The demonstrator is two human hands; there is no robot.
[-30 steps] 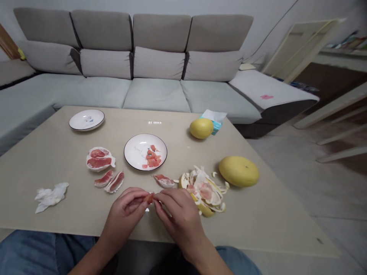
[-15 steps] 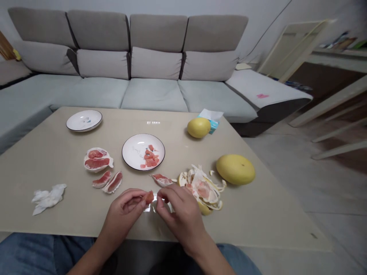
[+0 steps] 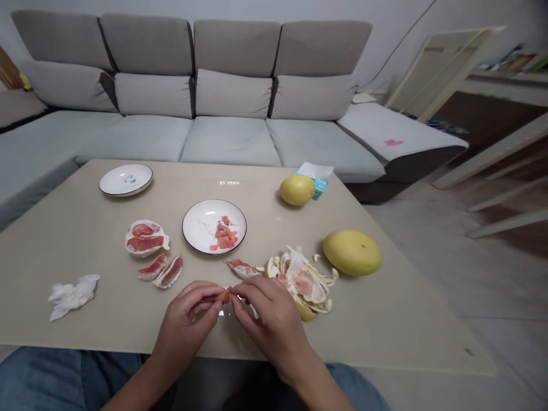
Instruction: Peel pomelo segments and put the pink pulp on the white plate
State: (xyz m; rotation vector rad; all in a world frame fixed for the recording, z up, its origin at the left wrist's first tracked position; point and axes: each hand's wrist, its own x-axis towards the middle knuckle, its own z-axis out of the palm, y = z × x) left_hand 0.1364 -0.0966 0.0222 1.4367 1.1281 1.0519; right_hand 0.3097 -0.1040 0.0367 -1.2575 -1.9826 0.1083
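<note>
Over the near edge of the beige table (image 3: pixel 385 319), my left hand (image 3: pixel 188 319) and my right hand (image 3: pixel 268 317) meet fingertip to fingertip. Both pinch a small red pomelo piece (image 3: pixel 224 295) between them. Just beyond lies a single peeled segment (image 3: pixel 242 268). The black-rimmed plate (image 3: pixel 197 225) farther back holds several red flesh chunks (image 3: pixel 221 235). Three more peeled segments (image 3: pixel 148 238) lie to the left of the plate.
A heap of pomelo peel (image 3: pixel 305 282) lies right of my hands, a whole yellow pomelo (image 3: pixel 351 252) beyond it. A smaller yellow fruit (image 3: pixel 297 190) and tissue pack (image 3: pixel 317 174) sit at the back, a second plate (image 3: pixel 125 179) back left, crumpled tissue (image 3: pixel 72 294) near left. A grey sofa (image 3: pixel 192 97) stands behind.
Half a second ago my right fingers had drawn slightly away from the piece held in my left; now they are back on it. The view shifted a little.
</note>
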